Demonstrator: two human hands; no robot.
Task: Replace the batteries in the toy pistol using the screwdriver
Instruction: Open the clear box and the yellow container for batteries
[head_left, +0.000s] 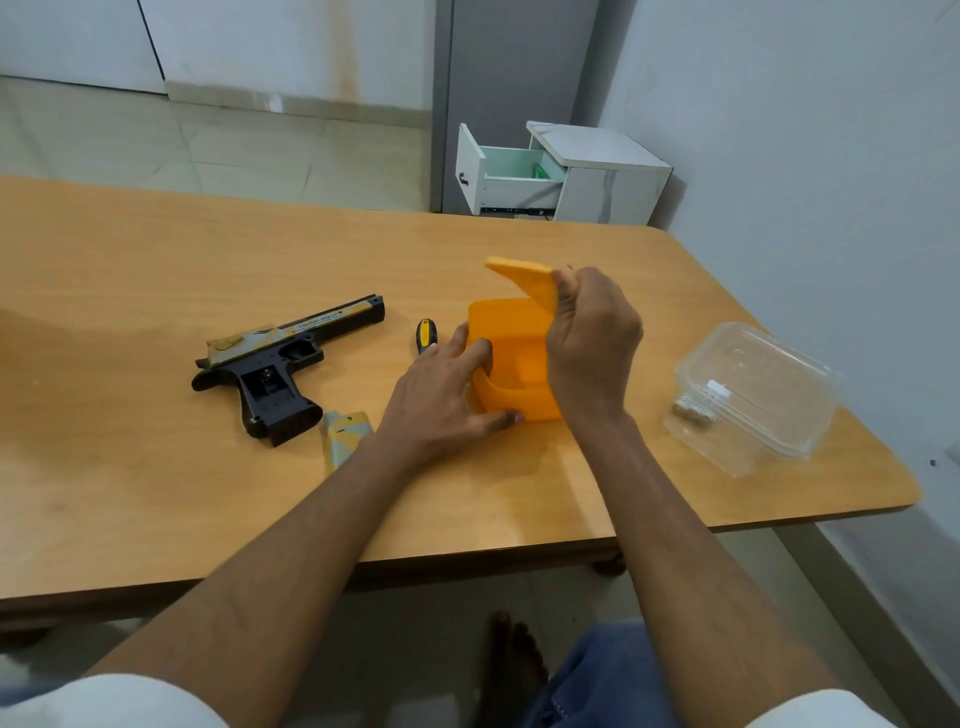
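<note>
The toy pistol (283, 364) lies flat on its side on the wooden table (156, 260), left of centre, barrel pointing right and away, its grip open with the dark battery bay showing. Just beside the grip's base lies the removed grip cover (345, 434), partly hidden by the left forearm. The screwdriver (426, 335), yellow and black handled, rests between the pistol's muzzle and the orange box (511, 364); only its handle shows above the left hand.

The left hand (447, 395) reaches in from the lower left, palm down, fingers spread along the box's left wall, thumb stretched along its near bottom edge, steadying it rather than closing round it. The right hand (592, 338) comes up from the lower right, wrist bent, its fingers and thumb pinching the hinged orange lid (524, 280) and holding it raised. Well to the right sits 1 clear plastic container (753, 395) with small pale items inside, too blurred to identify.
</note>
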